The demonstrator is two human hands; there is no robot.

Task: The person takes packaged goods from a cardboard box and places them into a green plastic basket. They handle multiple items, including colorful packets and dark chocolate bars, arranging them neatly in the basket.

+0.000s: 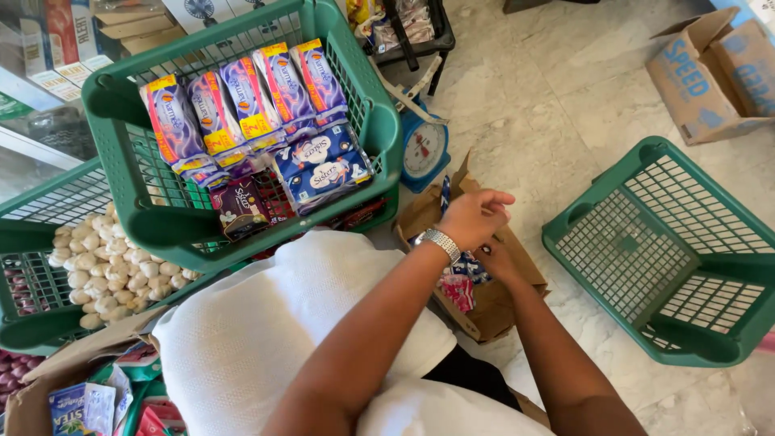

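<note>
Left to right: stacked green basket [121,105] of wrapped packets, then the brown carton [492,303] on the marble floor [565,105], where both hands work: left hand [475,216], watch at wrist, curled over the opening, grasp not discernible; right hand [494,260] lower, fingers in among the small packets [460,284]. Judged step: lifting packets out of the carton; next move calls for a firm pinch and a straight lift past the flaps. Empty green basket [670,258] lies right, bare floor between; left side is crowded.

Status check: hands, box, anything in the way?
Left hand over the open cardboard box, fingers curled. Right hand down inside it among small packets; grip hidden. Empty green basket beside, apart.
</note>
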